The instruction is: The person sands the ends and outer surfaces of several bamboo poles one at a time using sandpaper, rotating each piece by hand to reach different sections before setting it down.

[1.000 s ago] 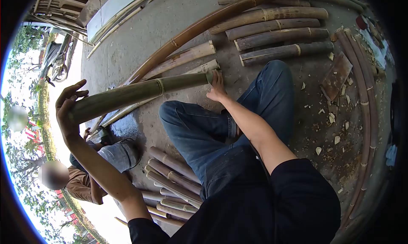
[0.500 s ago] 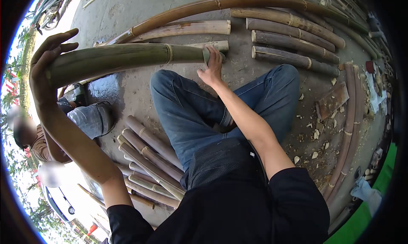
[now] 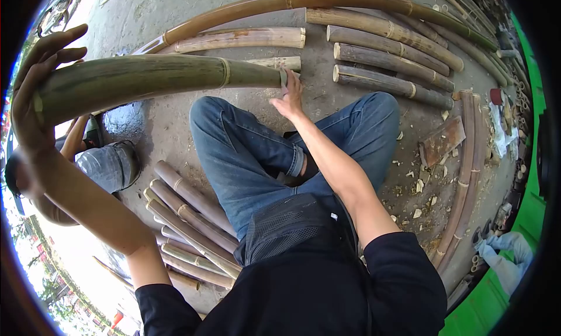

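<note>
Left arm raised high and out to the left, forearm bare, black sleeve at the shoulder. Left hand (image 3: 35,96) up near head level, palm cupped, fingers spread and extended, thumb side wrapped. Right arm stretched forward and down between the knees, elbow nearly straight. Right hand (image 3: 290,96) low by the ground, fingers pointing forward, loosely curled. Legs crossed, seated.

Grey concrete floor (image 3: 175,119), damp patch at left. Cut bamboo sections (image 3: 385,49) in rows at top, long curved poles (image 3: 467,178) along right edge, bundle of thinner pieces (image 3: 187,219) lower left, wood chips (image 3: 418,187) scattered
</note>
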Demonstrator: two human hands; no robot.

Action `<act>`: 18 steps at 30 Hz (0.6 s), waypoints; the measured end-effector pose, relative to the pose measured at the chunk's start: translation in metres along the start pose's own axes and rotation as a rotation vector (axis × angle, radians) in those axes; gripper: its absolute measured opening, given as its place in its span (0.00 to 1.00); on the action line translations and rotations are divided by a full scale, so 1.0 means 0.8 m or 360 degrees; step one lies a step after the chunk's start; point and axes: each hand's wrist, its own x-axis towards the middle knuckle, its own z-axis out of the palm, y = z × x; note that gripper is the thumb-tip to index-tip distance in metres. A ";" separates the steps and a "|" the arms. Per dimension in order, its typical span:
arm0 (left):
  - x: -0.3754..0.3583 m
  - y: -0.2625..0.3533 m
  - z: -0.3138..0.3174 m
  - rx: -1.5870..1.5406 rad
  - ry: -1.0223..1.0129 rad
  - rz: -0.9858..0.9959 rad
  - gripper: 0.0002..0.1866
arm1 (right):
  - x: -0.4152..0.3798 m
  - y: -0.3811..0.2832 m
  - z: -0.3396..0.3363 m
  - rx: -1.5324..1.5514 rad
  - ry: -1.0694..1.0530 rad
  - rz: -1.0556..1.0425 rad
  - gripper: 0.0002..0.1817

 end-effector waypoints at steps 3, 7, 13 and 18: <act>0.011 0.005 -0.001 0.0171 -0.0003 0.0033 0.27 | 0.004 -0.146 -0.022 0.0191 0.0141 -0.0607 0.55; 0.044 0.001 -0.029 0.0498 -0.0607 0.0685 0.45 | 0.007 -0.336 -0.075 0.0510 0.0152 -0.0934 0.50; 0.031 0.020 -0.019 0.0613 -0.0304 0.0272 0.42 | 0.019 -0.253 -0.036 0.0379 0.0348 -0.1004 0.44; 0.035 0.012 -0.005 0.0794 -0.0310 0.0715 0.35 | 0.007 -0.060 -0.023 0.0049 0.0195 -0.0408 0.48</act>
